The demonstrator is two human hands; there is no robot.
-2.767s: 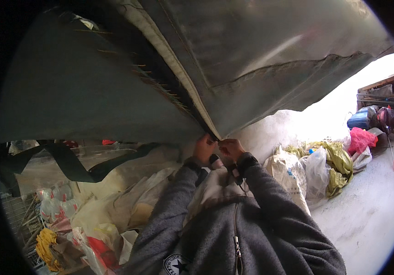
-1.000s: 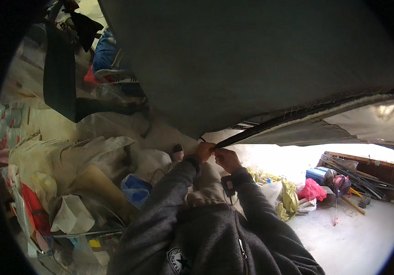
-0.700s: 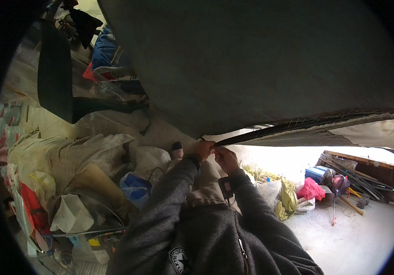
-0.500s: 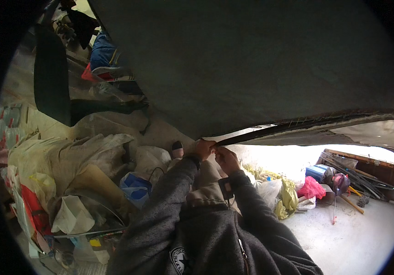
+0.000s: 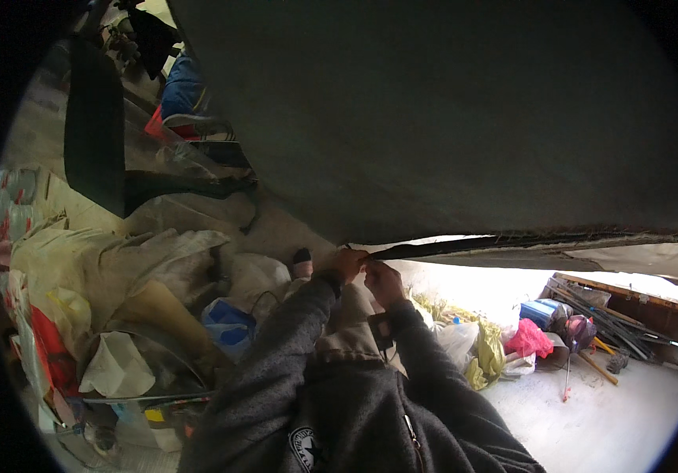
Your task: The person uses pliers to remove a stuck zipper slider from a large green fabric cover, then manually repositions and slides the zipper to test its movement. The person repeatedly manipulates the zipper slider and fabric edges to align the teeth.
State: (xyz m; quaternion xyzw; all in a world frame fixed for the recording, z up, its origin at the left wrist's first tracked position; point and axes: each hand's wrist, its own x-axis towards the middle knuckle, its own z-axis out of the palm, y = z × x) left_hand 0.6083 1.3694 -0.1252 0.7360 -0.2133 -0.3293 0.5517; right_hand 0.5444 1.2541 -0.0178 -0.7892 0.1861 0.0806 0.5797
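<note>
I hold both hands up in front of my chest, close together, at the lower edge of a big dark grey sheet [image 5: 449, 118] that fills the upper part of the view. My left hand [image 5: 346, 263] is closed on the sheet's edge, fingers curled and pinched around the dark hem [image 5: 465, 247] where it starts. My right hand [image 5: 384, 282] sits just beside it, almost touching, also curled shut at the same spot; I cannot tell whether it grips the hem itself or something small right at it. From my hands the hem runs off to the right as a thin dark line, and below it a lighter, pale layer of the sheet [image 5: 638, 258] shows near the right rim.

A dark watch [image 5: 380, 329] sits on my right wrist, and my grey sleeves [image 5: 291, 347] rise from the lower edge.

Below and to the left of my hands lies a heap of pale plastic bags and sacks [image 5: 118, 268], with a blue bag [image 5: 228, 327] among them and a red one [image 5: 51, 347] nearer the left rim. A wide black strap [image 5: 94, 134] hangs down at the upper left. To the right, on the pale concrete floor [image 5: 607, 418], lie a pink bag [image 5: 530, 339], a yellow-green bag [image 5: 487, 359] and a blue container [image 5: 540, 311], beside some wooden boards and poles [image 5: 623, 307].
</note>
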